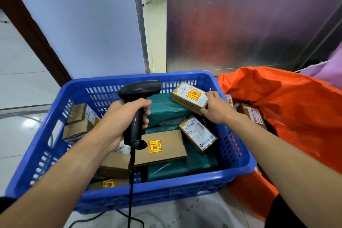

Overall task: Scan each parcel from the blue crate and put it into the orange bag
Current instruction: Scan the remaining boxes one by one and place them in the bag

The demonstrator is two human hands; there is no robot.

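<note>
A blue slatted crate in front of me holds several cardboard boxes and green mailer bags. My left hand grips a black barcode scanner upright over the crate, its head pointing right. My right hand pinches the right end of a small cardboard parcel with a white label and a yellow-red sticker, tilted above the crate's far right corner. To the right lies the open orange bag, with a brown parcel inside its mouth.
The scanner's black cable hangs down over the crate's near wall to the floor. A metal panel and a pale blue wall stand behind. Pink fabric sits at the far right.
</note>
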